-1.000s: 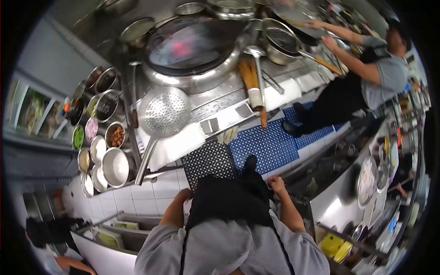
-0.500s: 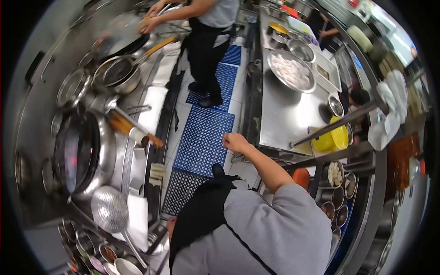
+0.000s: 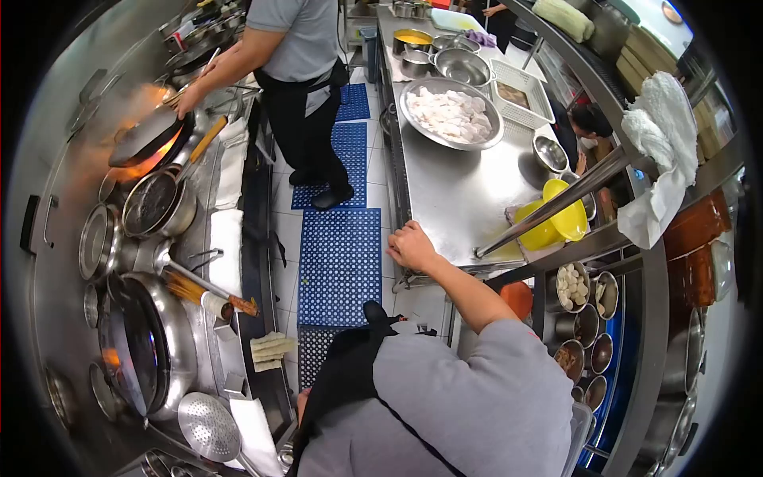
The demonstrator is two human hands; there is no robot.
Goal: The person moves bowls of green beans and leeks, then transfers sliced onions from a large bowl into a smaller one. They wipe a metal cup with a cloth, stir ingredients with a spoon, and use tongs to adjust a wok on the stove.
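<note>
Worktop (image 3: 465, 199) edge – right hand (image 3: 411, 246) rests on it, fingers curled, gripping nothing; yellow bowls (image 3: 556, 222) near; left hand unseen; no writing legible.

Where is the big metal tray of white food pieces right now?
The metal tray of white pieces sits on the steel counter to the person's right, beyond the right hand at the counter's edge and near a white basket.

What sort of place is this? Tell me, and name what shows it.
Most likely a commercial restaurant kitchen. A row of woks sits in a steel range, one wok flaming under a co-worker's hand. A long steel prep counter carries a big bowl of white food pieces. The person's right hand rests on the counter's edge.
</note>
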